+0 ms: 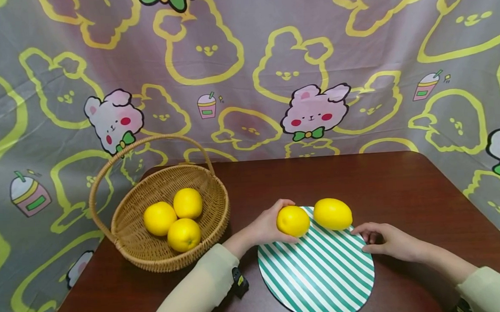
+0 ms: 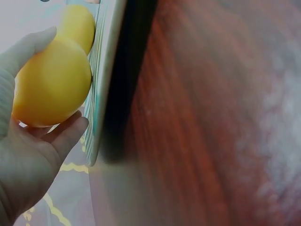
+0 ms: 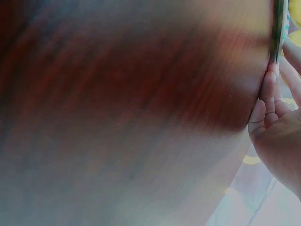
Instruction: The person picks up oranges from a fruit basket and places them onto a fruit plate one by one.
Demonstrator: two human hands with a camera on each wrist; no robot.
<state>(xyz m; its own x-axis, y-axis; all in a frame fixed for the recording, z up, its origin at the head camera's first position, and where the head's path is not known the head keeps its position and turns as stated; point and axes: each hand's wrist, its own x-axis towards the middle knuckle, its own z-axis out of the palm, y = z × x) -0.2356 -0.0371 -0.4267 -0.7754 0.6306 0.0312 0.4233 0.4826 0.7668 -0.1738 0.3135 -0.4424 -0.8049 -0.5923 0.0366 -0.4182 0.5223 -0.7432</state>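
Observation:
My left hand holds a yellow lemon, with the thumb on one side and the fingers on the other. In the left wrist view that lemon sits against the face of the round board. A second lemon, longer in shape, lies at the far right of the green-and-white striped round board. My right hand is at the board's right edge, its fingers loosely bent and holding nothing. In the right wrist view its fingertips are close to the rim; whether they touch it I cannot tell.
On the left of the brown table stands a wicker basket with a tall handle. Three yellow fruits lie inside it. A patterned cloth hangs behind the table and along its sides.

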